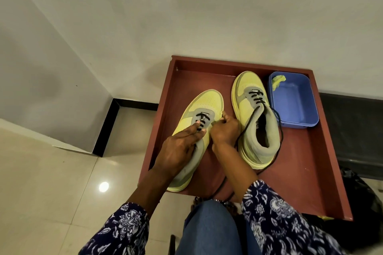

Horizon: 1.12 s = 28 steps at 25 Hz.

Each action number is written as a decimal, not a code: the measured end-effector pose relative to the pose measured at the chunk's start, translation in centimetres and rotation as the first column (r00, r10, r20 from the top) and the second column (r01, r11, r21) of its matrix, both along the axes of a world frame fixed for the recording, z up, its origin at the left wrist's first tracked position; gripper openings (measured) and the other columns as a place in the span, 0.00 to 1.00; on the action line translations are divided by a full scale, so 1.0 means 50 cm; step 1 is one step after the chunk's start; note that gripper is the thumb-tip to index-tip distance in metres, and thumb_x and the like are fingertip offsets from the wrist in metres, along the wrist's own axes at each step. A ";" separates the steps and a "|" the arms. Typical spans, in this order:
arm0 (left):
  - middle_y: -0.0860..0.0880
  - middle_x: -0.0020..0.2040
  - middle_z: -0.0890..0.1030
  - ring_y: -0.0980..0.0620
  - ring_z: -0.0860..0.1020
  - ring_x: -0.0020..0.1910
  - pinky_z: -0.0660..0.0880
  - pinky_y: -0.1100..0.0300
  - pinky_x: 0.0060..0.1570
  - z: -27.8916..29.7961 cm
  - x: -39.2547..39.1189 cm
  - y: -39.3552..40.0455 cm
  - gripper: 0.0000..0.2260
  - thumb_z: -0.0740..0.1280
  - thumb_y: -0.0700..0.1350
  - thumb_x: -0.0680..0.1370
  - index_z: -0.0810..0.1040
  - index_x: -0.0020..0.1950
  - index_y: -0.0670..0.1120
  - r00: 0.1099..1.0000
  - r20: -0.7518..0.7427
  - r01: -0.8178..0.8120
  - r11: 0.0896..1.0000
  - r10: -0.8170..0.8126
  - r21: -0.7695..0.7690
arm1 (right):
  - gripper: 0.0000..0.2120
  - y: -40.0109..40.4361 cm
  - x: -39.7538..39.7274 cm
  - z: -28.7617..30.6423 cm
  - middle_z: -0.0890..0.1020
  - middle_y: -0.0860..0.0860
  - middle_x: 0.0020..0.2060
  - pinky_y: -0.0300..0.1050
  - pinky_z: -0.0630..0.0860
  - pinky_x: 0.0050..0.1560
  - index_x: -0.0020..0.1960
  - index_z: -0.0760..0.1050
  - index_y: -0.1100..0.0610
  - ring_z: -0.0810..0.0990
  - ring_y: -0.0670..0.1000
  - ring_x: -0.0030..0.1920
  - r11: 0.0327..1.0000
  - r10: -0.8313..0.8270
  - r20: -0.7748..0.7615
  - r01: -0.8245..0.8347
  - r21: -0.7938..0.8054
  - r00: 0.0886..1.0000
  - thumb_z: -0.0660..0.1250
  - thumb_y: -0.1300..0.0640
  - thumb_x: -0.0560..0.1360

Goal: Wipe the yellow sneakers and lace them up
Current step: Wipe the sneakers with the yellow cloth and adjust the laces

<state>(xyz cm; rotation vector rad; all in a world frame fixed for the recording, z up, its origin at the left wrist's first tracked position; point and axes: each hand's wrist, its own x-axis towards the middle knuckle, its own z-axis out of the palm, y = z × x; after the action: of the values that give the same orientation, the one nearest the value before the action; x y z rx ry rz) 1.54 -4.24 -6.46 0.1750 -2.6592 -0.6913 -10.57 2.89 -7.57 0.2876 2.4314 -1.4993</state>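
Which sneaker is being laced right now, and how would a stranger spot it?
Look at the red-brown tray on the floor. Two yellow sneakers lie in it; the laced one is the left sneaker, farther from the blue tub. Both hands touch it alone.

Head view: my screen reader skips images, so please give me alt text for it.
A person's left hand presses on a yellow sneaker while the right hand pinches at its black lace. A second sneaker and a blue tub share the red-brown tray.

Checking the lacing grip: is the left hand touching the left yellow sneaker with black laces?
Touching. The head view shows the left hand lying fingers-straight on the left yellow sneaker's laced tongue.
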 end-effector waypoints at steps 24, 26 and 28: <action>0.43 0.60 0.79 0.47 0.80 0.55 0.81 0.56 0.40 -0.008 -0.002 -0.001 0.16 0.59 0.40 0.73 0.79 0.58 0.43 0.999 -0.037 -0.003 1.000 0.004 0.004 | 0.23 -0.045 -0.158 0.047 0.72 0.59 0.66 0.43 0.63 0.66 0.66 0.71 0.62 0.69 0.58 0.67 0.673 0.698 -0.119 -0.592 0.443 0.706 0.54 0.72 0.73; 0.43 0.60 0.79 0.47 0.79 0.56 0.81 0.57 0.43 -0.009 -0.001 0.000 0.17 0.59 0.40 0.74 0.79 0.59 0.43 0.999 -0.033 -0.010 1.000 0.010 0.011 | 0.22 -0.054 -0.164 0.058 0.72 0.60 0.66 0.45 0.63 0.67 0.66 0.70 0.63 0.69 0.59 0.67 0.621 0.721 -0.064 -0.601 0.503 0.690 0.55 0.71 0.74; 0.43 0.60 0.78 0.47 0.79 0.57 0.80 0.57 0.45 -0.010 -0.001 0.000 0.17 0.59 0.40 0.74 0.79 0.59 0.43 0.999 -0.035 -0.017 1.000 0.018 0.022 | 0.21 -0.063 -0.160 0.066 0.73 0.62 0.65 0.47 0.64 0.66 0.66 0.70 0.64 0.70 0.61 0.66 0.535 0.772 -0.044 -0.610 0.584 0.635 0.55 0.70 0.74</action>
<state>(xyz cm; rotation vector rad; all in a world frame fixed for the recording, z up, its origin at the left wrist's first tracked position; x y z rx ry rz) 1.52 -4.24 -6.96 0.1902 -2.6143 -0.7116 -18.57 -0.27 -4.27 -0.8281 2.6226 -0.5164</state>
